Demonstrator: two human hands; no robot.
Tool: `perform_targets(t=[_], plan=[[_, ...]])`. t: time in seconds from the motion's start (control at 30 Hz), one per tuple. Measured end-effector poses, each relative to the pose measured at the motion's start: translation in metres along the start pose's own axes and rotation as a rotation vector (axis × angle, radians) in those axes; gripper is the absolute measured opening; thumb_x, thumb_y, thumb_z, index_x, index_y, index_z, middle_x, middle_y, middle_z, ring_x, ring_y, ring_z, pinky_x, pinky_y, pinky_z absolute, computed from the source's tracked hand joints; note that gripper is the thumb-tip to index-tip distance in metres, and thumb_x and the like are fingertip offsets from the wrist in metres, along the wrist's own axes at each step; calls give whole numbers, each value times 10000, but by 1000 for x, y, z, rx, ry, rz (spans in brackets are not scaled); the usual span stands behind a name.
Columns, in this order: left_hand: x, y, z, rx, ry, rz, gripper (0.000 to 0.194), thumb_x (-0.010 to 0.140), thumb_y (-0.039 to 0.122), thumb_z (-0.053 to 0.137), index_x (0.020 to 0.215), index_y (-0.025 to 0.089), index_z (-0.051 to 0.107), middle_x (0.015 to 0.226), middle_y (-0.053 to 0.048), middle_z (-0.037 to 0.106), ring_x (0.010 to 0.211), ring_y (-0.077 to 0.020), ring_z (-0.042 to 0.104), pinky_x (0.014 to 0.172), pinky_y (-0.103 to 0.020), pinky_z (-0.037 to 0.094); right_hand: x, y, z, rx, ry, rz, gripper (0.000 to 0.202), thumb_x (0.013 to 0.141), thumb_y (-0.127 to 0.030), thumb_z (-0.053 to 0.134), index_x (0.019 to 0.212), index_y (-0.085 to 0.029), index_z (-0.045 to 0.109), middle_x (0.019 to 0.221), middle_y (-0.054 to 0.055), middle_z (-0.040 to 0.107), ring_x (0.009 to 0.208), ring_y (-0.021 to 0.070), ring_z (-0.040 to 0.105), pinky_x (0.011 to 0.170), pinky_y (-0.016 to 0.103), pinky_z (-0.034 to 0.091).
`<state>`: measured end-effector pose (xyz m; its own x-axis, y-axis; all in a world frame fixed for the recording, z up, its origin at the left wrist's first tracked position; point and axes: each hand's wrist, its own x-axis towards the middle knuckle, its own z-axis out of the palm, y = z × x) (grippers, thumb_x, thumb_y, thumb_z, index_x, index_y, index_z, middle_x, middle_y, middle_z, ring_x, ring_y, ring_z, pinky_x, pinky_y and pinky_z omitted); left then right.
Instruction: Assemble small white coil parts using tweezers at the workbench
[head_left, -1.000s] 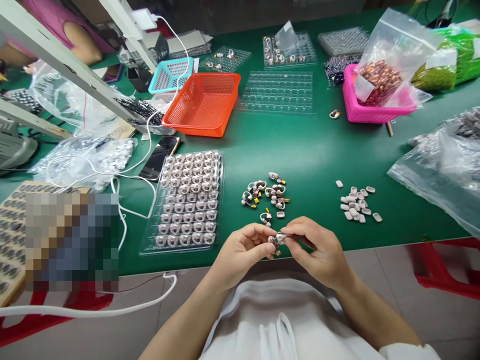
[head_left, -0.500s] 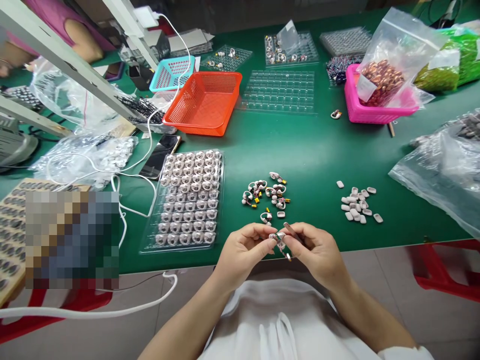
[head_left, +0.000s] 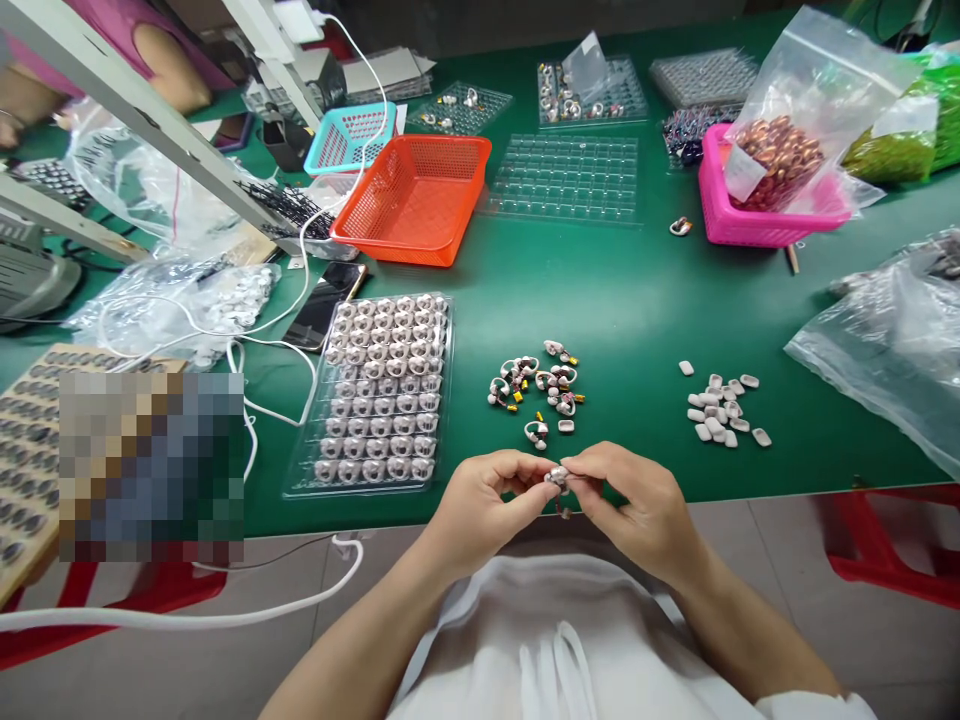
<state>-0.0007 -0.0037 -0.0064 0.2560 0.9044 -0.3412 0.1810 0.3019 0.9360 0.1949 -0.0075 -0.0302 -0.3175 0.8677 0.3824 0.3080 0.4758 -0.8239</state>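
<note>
My left hand [head_left: 499,505] pinches a small white earphone [head_left: 556,476] at the table's front edge. A short wired piece [head_left: 565,512] hangs under it. My right hand [head_left: 630,500] is closed at the earphone's right side, fingertips together on a slim dark tool that the fingers mostly hide. Just beyond my hands lies a loose group of white ear-hook earphone parts [head_left: 559,377] with wires and yellow tabs. One small pale cap [head_left: 566,427] rests close to my fingertips. Further right is a scattered pile of such caps [head_left: 716,410].
A clear tray of pale shells [head_left: 379,405] stands to the left, beside a phone [head_left: 326,305] and white cables. Behind are an orange basket [head_left: 416,200], an unfilled clear tray [head_left: 566,180] and a pink basket [head_left: 776,225] with bagged copper-coloured parts. A plastic bag [head_left: 885,350] lies right.
My right fingers have shifted onto the earphone, and the slim dark tool that stuck up from them is now mostly hidden. The whole view has moved slightly.
</note>
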Motion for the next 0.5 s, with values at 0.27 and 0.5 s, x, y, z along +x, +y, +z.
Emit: perform_targets(t=[0.27,0.5], plan=[[1,4,-3,64,-31,47,166,820,244,699,932,157,786,883,-89,777,767,-209,702,715,-295,573,-1,2,0,-99,5,-96,258,898,-78,608,1100,-228,665,900,64,747,812,186,704,700,302,592],[-3,-5,2,-17,52,99,168,845,287,703,929,158,771,882,-95,753,809,-219,701,722,-305,586,-5,-1,8,83,56,212,115,918,-163,629,986,-233,692,832,14,723,675,141,654,589,236,520]])
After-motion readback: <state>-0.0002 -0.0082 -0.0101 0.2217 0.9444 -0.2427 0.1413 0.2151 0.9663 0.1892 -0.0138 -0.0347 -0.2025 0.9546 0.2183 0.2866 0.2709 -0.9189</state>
